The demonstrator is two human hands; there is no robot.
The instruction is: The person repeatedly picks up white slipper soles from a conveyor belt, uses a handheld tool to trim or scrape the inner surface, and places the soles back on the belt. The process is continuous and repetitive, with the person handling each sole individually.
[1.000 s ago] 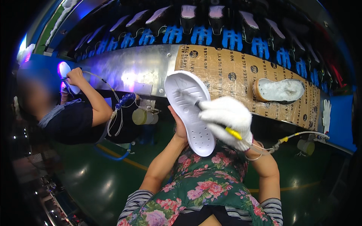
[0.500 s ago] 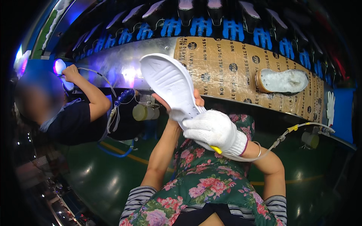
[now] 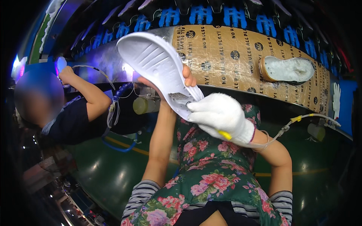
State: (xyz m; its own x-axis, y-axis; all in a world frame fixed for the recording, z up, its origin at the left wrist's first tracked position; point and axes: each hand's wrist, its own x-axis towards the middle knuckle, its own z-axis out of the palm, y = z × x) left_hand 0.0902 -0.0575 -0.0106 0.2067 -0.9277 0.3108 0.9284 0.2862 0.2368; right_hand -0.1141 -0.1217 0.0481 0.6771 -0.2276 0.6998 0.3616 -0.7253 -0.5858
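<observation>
I've got L hand (image 3: 189,77) gripping the sole (image 3: 151,57) from below, fingers curled over its R edge; it's tilted, held up nr the cardboard (image 3: 222,69). Gloved R hand (image 3: 222,116) pinches a brush (image 3: 178,96), bristles inside sole's lower end. Hose (image 3: 283,130) runs off R. Shoe (image 3: 288,69) lies on cardboard.

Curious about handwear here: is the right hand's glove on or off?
On: the white glove covers the right hand to the wrist; the left hand is bare.
</observation>
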